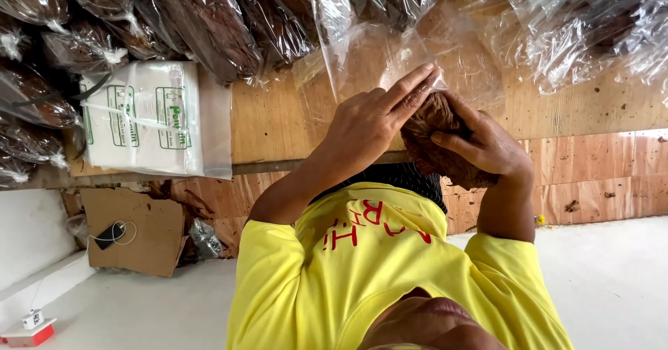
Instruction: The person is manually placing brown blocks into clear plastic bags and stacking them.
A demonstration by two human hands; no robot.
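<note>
Wooden bench [278, 120], filled bags [209, 23] behind; our left hand [369, 120] and right hand [487, 145] grip a brown bundle [435, 138], half inside its clear bag [410, 51].

Brown bundle [435, 145] half hidden behind hands; bagged stacks [209, 16] cropped.

The person wears a bright yellow short-sleeved T-shirt [362, 266] of smooth knit fabric with red block lettering [379, 226] across the chest. Just above the lettering, a dark ribbed garment edge [407, 177] shows. Both forearms beyond the sleeves are bare, without watch or rings.
</note>
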